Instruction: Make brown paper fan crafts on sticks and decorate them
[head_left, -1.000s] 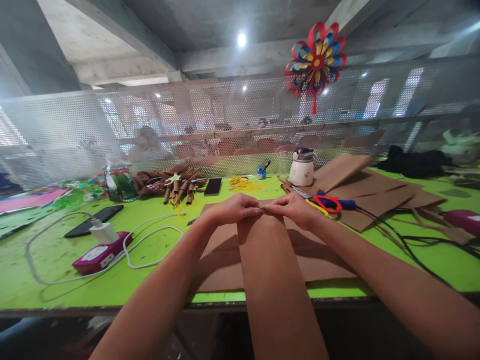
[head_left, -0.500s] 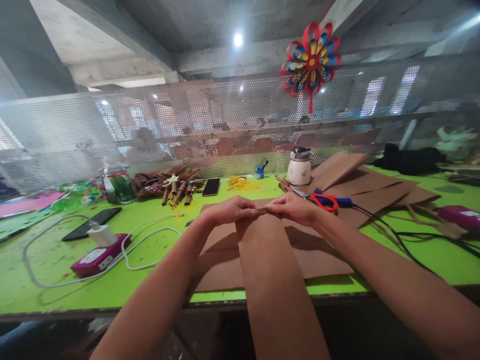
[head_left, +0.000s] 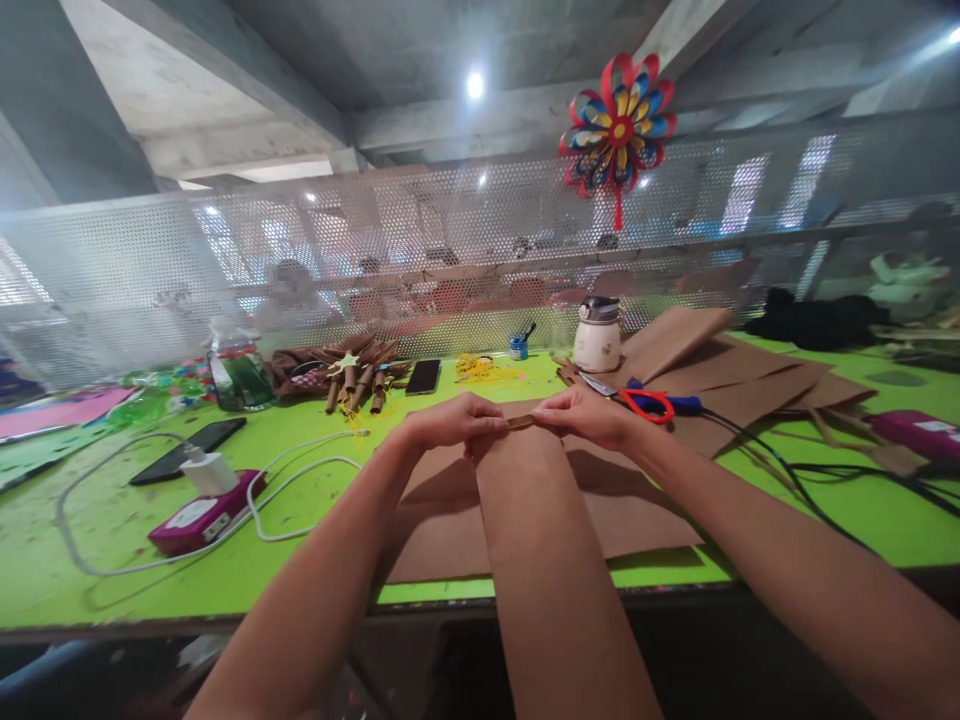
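Observation:
A long strip of brown kraft paper (head_left: 551,540) runs from the table toward me and hangs over the front edge. Its far end is turned over into a narrow fold or roll. My left hand (head_left: 459,420) pinches the left side of that end between thumb and fingers. At the right side, my right hand (head_left: 577,415) pinches the same end. Under the strip lies a larger sheet of brown paper (head_left: 435,545). Red-handled scissors (head_left: 646,404) rest just beyond my right hand, close to a blue-handled tool (head_left: 684,405) with a black cord.
More brown paper sheets (head_left: 720,365) are piled at the right by a cream bottle (head_left: 598,340). Rolled paper pieces (head_left: 360,380) and a phone (head_left: 424,377) lie at the back. A purple power socket (head_left: 206,510) with a white cable is left. A perforated screen (head_left: 420,260) stands behind.
Both hands keep their pinch on the strip's far end, with only slight finger movement. The view has shifted a little.

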